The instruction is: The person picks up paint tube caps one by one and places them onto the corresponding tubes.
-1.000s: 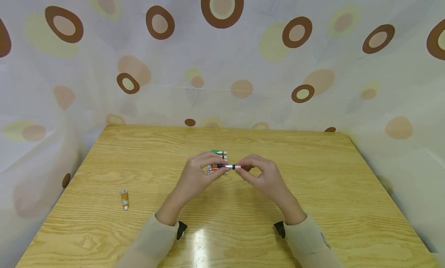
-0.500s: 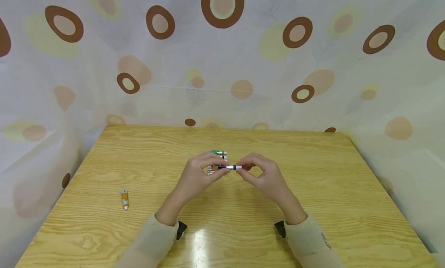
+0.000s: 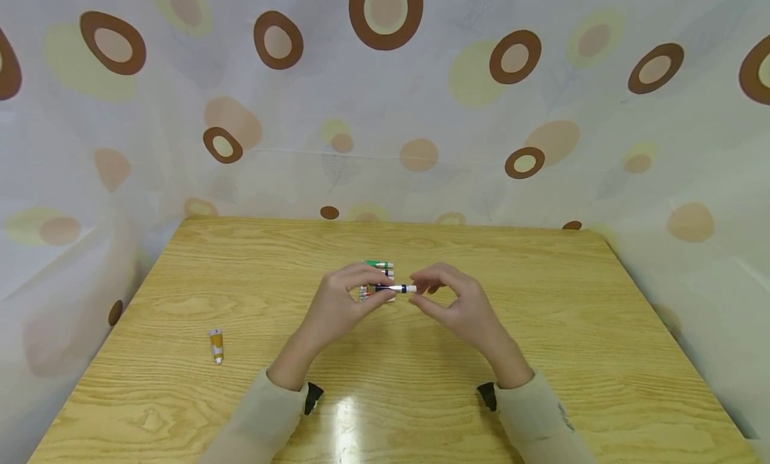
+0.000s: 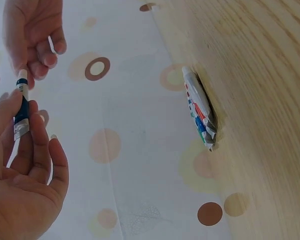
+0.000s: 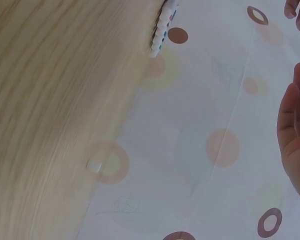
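Observation:
My left hand (image 3: 343, 293) pinches a small paint tube (image 3: 397, 289) between thumb and fingers. The tube is dark blue and white with a white cap pointing right, held level above the table. My right hand (image 3: 460, 303) is at the cap end, its thumb and index finger on either side of the cap with a gap between. In the left wrist view the tube's cap (image 4: 22, 73) lies right by the right fingertips. Behind my left hand, several paint tubes (image 4: 200, 107) lie side by side, a green tube (image 3: 379, 264) farthest back; the hand partly hides them.
An ochre paint tube (image 3: 216, 345) with a white cap lies alone on the left of the wooden table (image 3: 571, 317). Patterned white cloth (image 3: 385, 116) hangs behind the table and along both sides.
My right thumb and index finger have spread away from the cap they pinched earlier. The left hand keeps its hold on the tube, nearly still.

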The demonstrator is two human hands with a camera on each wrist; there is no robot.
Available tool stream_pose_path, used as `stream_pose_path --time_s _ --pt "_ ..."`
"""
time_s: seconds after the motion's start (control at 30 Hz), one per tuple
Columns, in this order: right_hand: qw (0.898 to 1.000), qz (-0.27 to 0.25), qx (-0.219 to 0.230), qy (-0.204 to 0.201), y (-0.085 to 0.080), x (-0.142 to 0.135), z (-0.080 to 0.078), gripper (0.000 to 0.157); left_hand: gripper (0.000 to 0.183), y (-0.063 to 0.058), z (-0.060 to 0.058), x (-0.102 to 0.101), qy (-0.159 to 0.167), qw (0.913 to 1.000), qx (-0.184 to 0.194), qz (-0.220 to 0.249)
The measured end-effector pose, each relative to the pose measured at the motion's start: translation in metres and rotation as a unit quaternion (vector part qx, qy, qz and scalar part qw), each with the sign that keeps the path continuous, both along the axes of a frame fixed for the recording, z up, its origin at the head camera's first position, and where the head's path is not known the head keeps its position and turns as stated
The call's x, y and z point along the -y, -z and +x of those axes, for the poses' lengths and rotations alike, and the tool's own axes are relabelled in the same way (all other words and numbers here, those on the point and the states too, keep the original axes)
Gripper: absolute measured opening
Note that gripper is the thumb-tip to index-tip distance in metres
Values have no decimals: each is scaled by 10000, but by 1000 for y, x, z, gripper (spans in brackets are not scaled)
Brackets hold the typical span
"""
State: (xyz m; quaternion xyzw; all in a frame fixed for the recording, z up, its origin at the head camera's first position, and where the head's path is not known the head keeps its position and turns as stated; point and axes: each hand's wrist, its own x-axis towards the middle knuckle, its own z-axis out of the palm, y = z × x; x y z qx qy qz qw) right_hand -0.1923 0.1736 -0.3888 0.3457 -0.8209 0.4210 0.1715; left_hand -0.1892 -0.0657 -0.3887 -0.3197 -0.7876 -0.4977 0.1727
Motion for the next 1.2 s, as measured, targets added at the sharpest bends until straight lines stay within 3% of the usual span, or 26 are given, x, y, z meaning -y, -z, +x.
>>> stream_pose_path --time_s 0.17,0.47,0.7,0.83,1.0,1.2 --pt "9993 -20 -348 -99 0 0 -2 30 16 -1 0 2 -3 10000 70 -55" --pt "9996 -4 -248 -125 4 2 -2 23 16 0 -1 2 233 9997 -85 81" --pt "9999 136 13 16 2 1 0 24 17 -1 -1 2 84 9996 -258 -43" --pt "9998 143 -125 30 1 2 0 32 17 0 -1 3 -35 9998 -184 -45" --pt "9993 45 -365 -34 -1 3 0 28 16 0 -2 4 -134 9999 -34 -30" --pt "9988 -49 -477 -137 1 3 -1 27 16 0 -3 4 -25 10000 -77 -9"
